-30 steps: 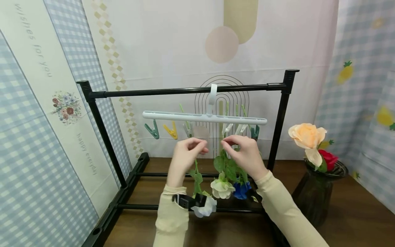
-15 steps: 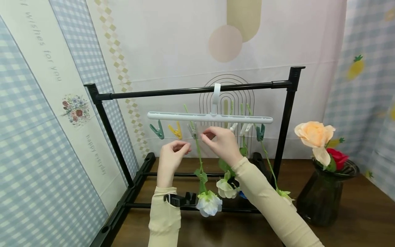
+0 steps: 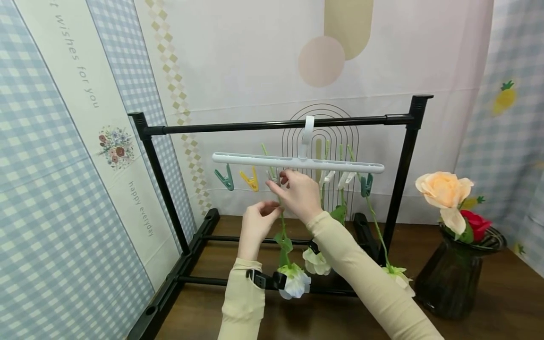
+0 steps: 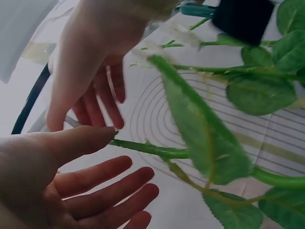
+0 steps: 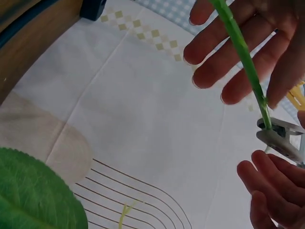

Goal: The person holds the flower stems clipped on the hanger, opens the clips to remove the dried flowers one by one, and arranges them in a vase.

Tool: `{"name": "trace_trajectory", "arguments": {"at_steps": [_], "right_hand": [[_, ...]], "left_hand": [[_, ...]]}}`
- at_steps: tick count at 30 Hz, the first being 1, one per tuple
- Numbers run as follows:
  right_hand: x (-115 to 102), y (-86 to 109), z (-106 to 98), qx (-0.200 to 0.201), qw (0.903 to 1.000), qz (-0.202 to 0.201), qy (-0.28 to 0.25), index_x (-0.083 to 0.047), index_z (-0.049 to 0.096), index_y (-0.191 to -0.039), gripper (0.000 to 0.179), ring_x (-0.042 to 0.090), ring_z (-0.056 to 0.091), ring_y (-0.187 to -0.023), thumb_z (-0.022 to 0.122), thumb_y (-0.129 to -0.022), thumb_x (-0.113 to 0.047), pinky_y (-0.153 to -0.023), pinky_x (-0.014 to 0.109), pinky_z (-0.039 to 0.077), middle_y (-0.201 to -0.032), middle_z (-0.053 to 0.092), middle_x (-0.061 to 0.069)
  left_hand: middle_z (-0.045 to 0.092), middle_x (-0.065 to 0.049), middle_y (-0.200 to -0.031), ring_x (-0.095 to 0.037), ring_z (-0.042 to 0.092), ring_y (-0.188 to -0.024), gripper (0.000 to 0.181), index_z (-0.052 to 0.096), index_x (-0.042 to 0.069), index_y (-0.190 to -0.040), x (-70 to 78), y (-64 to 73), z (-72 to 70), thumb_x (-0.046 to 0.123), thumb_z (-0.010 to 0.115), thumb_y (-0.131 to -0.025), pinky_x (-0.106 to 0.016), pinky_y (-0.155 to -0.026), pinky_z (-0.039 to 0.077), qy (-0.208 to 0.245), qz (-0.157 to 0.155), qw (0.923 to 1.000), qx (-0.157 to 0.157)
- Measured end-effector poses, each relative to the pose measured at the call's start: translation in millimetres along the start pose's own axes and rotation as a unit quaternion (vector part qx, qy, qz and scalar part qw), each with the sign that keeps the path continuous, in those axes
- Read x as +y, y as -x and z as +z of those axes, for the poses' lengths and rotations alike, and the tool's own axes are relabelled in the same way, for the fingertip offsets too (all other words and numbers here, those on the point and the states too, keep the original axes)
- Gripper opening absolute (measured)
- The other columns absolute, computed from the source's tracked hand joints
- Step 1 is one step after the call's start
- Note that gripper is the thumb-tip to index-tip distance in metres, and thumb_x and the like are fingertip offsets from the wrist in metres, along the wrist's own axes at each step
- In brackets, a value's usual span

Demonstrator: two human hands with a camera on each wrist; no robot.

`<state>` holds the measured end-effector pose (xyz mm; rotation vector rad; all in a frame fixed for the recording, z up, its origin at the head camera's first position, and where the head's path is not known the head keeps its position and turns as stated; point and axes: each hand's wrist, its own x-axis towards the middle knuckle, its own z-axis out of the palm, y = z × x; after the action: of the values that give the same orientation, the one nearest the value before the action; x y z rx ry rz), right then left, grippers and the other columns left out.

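Note:
A pale blue-white flower (image 3: 294, 281) hangs head down by its green stem (image 3: 284, 225) from a grey clip (image 3: 274, 177) on the white hanger (image 3: 263, 159). My left hand (image 3: 259, 221) is at the upper stem just below the clip. Its thumb lies right at the stem in the left wrist view, the fingers loosely spread on the other side. My right hand (image 3: 300, 194) is up at the grey clip (image 5: 279, 138), thumb and fingers on either side of it. I cannot tell whether they pinch its handles.
The hanger hooks over a black rack (image 3: 238, 127). Green (image 3: 225, 178) and yellow (image 3: 250, 179) clips hang without flowers. To the right, white clips (image 3: 346, 178) and a dark green clip (image 3: 366, 185) hold more flowers. A dark vase (image 3: 450, 278) with a peach rose (image 3: 444, 189) stands at right.
My right hand has moved left from near the right-hand flowers to the grey clip. My left hand first swung out left, then came back to the stem. The head view has shifted slightly left.

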<state>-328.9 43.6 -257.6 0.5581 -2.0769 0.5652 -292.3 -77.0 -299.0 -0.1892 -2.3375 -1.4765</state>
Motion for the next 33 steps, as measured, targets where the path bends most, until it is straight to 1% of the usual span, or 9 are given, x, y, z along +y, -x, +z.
{"name": "trace_trajectory", "arguments": {"at_steps": [5,8,10,14,18,23,29,33], "right_hand": [[-1.8,-2.2,2.8,0.031,0.9990,-0.010,0.031,-0.014,0.059,-0.068,0.039,0.009,0.046,-0.043,0.056,-0.081,-0.050,-0.038,0.021,0.029,-0.060,0.062,-0.004],[-0.6,-1.7,6.1,0.048,0.9976,-0.024,0.044,-0.016,0.056,-0.062,0.040,0.007,0.040,-0.039,0.055,-0.082,-0.050,-0.036,0.020,0.024,-0.053,0.056,-0.005],[0.6,-1.1,8.2,0.055,0.9969,-0.032,0.047,-0.016,0.053,-0.058,0.040,0.008,0.038,-0.038,0.055,-0.083,-0.048,-0.036,0.021,0.023,-0.049,0.053,-0.006],[2.9,-0.2,8.9,0.062,0.9969,-0.032,0.037,-0.017,0.051,-0.054,0.041,0.010,0.042,-0.040,0.054,-0.084,-0.044,-0.037,0.021,0.024,-0.047,0.052,-0.005],[7.6,1.5,9.3,0.066,0.9972,-0.024,0.023,-0.015,0.051,-0.052,0.041,0.011,0.044,-0.041,0.055,-0.085,-0.040,-0.039,0.020,0.026,-0.049,0.054,-0.003],[9.6,3.0,9.1,0.075,0.9968,-0.024,0.015,-0.015,0.053,-0.051,0.041,0.010,0.045,-0.041,0.055,-0.085,-0.037,-0.039,0.020,0.026,-0.049,0.055,-0.002],[11.3,6.5,9.0,0.064,0.9977,-0.020,0.007,-0.014,0.052,-0.051,0.041,0.011,0.048,-0.043,0.055,-0.086,-0.035,-0.040,0.020,0.028,-0.051,0.057,-0.002],[13.7,7.9,8.3,0.054,0.9985,-0.010,-0.002,-0.014,0.054,-0.052,0.040,0.010,0.049,-0.045,0.057,-0.085,-0.037,-0.041,0.019,0.030,-0.053,0.059,-0.001]], "left_hand": [[0.070,0.000,-0.087,-0.013,0.063,-0.081,0.022,0.070,0.019,-0.091,-2.5,3.5,8.6,0.036,0.066,-0.079,-0.031,-0.074,0.048,0.003,0.008,0.9999,0.005],[0.070,0.000,-0.085,-0.012,0.063,-0.079,0.019,0.070,0.019,-0.089,-4.4,5.9,10.9,0.035,0.067,-0.078,-0.029,-0.073,0.049,0.012,0.004,0.9999,0.008],[0.070,-0.001,-0.083,-0.012,0.063,-0.076,0.018,0.070,0.017,-0.088,-5.6,7.5,11.8,0.032,0.067,-0.078,-0.028,-0.069,0.049,0.018,0.003,0.9998,0.010],[0.071,-0.003,-0.080,-0.011,0.062,-0.070,0.015,0.070,0.015,-0.088,-5.7,9.3,14.6,0.027,0.067,-0.078,-0.027,-0.064,0.047,0.023,-0.001,0.9996,0.017],[0.071,-0.003,-0.078,-0.010,0.062,-0.068,0.014,0.070,0.015,-0.088,-6.2,9.3,19.9,0.025,0.067,-0.079,-0.026,-0.064,0.048,0.023,-0.003,0.9995,0.021],[0.071,-0.005,-0.077,-0.011,0.063,-0.067,0.013,0.070,0.013,-0.087,-7.4,10.2,22.0,0.022,0.067,-0.079,-0.026,-0.064,0.049,0.027,-0.001,0.9993,0.024],[0.070,-0.008,-0.077,-0.014,0.063,-0.070,0.016,0.070,0.006,-0.087,-12.4,12.0,21.7,0.020,0.068,-0.078,-0.028,-0.069,0.048,0.039,-0.010,0.9987,0.031],[0.070,-0.010,-0.075,-0.012,0.062,-0.063,0.014,0.070,0.006,-0.084,-15.5,11.8,21.7,0.019,0.068,-0.078,-0.027,-0.067,0.048,0.045,-0.020,0.9984,0.029]]}}
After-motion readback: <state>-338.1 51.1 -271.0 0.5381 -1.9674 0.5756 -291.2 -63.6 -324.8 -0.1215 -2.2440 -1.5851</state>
